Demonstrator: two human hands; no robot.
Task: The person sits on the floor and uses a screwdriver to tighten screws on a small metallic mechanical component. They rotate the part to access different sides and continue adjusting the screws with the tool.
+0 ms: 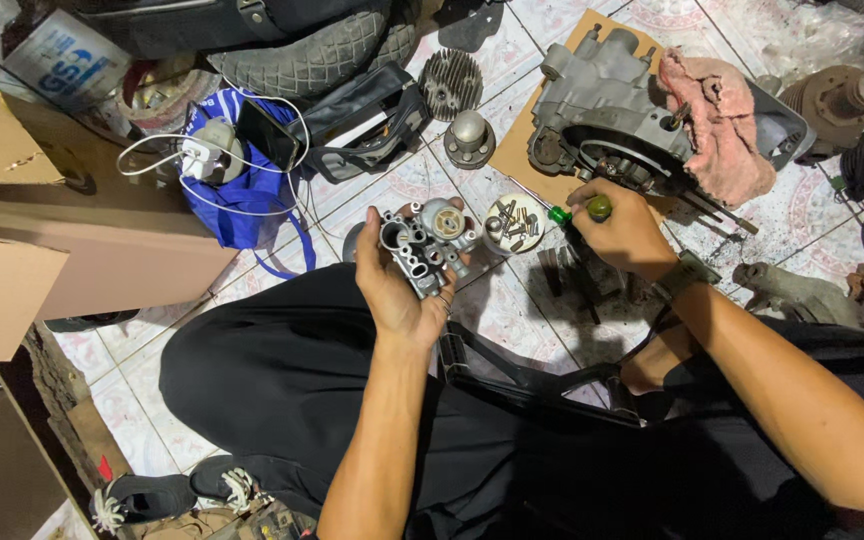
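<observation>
While the left hand (402,285) clamps the carburetor body (430,243), the right hand's (624,228) gripped screwdriver (574,212) could slip, probably knocking the small dish of screws (514,222).

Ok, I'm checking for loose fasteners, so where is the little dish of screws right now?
In the head view, the small round dish of screws sits on the tiled floor near centre, between the carburetor in the left hand and the screwdriver in the right hand.
</observation>
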